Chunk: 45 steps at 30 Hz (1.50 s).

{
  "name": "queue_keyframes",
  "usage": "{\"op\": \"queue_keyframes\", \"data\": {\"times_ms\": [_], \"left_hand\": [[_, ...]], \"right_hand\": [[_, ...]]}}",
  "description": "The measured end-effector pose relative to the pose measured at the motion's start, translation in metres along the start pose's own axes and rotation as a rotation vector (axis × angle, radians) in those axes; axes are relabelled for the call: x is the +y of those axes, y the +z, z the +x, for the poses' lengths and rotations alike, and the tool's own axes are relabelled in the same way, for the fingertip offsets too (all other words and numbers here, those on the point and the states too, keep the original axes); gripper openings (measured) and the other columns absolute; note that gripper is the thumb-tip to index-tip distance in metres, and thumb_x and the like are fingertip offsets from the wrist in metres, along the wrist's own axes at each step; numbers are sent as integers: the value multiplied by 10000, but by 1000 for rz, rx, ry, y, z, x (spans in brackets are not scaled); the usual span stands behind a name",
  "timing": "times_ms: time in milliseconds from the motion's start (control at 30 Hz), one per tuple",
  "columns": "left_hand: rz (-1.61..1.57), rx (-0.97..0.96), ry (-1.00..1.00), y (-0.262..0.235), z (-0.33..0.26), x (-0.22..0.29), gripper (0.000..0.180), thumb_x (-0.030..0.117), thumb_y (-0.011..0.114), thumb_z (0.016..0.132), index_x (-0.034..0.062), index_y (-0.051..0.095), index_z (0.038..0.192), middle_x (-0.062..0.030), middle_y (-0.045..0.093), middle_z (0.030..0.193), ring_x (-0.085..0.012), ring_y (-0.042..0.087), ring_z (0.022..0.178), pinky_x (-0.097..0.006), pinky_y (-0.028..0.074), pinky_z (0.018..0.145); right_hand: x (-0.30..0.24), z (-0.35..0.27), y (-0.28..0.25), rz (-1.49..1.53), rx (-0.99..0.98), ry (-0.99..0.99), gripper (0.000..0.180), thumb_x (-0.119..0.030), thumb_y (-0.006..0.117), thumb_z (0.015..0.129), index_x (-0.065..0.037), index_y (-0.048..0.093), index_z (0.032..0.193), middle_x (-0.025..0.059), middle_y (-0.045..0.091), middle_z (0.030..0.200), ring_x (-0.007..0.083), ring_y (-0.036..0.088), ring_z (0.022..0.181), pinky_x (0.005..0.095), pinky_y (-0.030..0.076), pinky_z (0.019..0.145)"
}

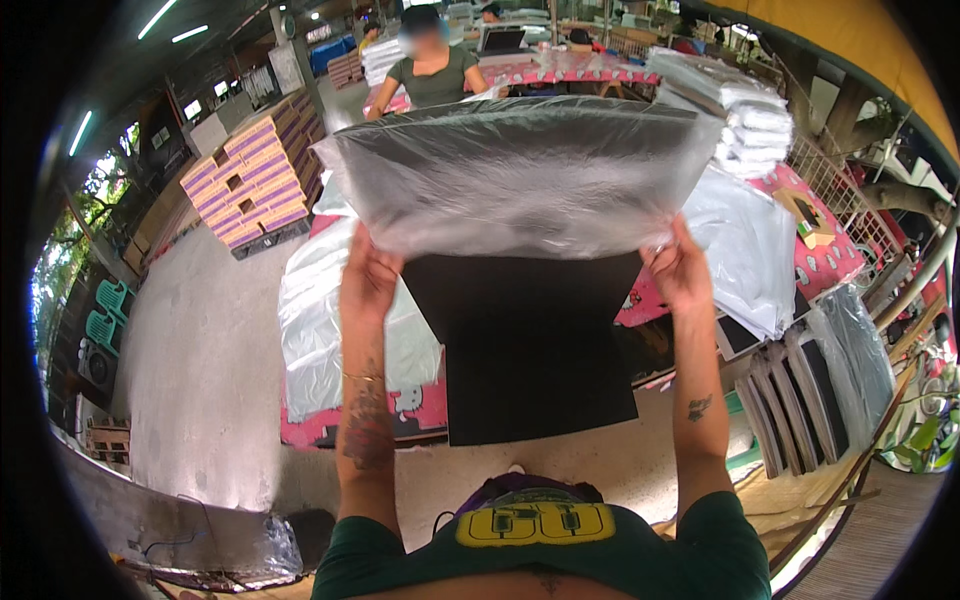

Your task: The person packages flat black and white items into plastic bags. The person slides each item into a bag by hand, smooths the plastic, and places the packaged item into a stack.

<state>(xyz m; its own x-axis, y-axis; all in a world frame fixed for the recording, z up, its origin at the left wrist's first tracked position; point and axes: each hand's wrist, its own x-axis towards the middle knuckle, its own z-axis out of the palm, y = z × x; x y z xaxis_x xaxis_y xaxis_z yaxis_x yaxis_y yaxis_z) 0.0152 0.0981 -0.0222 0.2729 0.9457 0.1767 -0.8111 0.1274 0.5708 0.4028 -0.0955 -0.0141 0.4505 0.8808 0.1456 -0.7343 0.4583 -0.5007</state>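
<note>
A large clear plastic bag [510,205] is stretched wide between my two hands. My left hand [372,278] pinches its near left corner, and my right hand [680,268] pinches the near right one. A flat black board [540,360] runs from under the bag's near edge toward my body. Its far part shows dark through the film, so the bag covers that end. The board's near end juts past the edge of a table with a pink patterned cloth [415,405].
Clear plastic bags lie in piles at the left [325,310] and right [735,240] of the table. Wrapped boards [800,390] stand upright at the right. Stacked cartons [250,180] rise at far left. Across the table stands another person [433,75].
</note>
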Motion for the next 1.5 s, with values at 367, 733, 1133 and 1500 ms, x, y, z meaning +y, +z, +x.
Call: {"op": "queue_keyframes", "data": {"times_ms": [367,733,1133,1500], "left_hand": [[1017,109,-23,-182,-54,-153,221,207,575,903,2,605,979,-98,588,990,-195,555,833,-327,450,769],[592,-225,-332,62,24,-249,259,226,579,915,-27,582,970,-33,528,776,-110,558,662,-278,530,636],[412,-80,-517,110,72,-402,317,116,613,876,-68,535,1123,-117,567,977,-300,593,861,-433,540,813],[1361,-369,419,61,1,-255,353,148,652,814,19,588,1136,-190,600,1063,-298,612,931,-363,482,799]], "right_hand": [[120,-41,-247,-1134,448,-144,440,-402,648,839,-42,577,1082,69,604,912,256,576,920,362,439,861],[-107,-30,-176,-927,693,-296,727,-218,693,834,107,305,1357,227,471,1291,268,475,1175,352,390,970],[-142,-24,-186,-2361,1008,-689,711,-508,678,743,-50,508,1259,252,394,1323,417,374,1239,593,313,971],[-61,56,-193,-2687,315,-187,938,-613,718,619,-205,375,1391,135,425,1328,316,395,1243,548,334,945]]}}
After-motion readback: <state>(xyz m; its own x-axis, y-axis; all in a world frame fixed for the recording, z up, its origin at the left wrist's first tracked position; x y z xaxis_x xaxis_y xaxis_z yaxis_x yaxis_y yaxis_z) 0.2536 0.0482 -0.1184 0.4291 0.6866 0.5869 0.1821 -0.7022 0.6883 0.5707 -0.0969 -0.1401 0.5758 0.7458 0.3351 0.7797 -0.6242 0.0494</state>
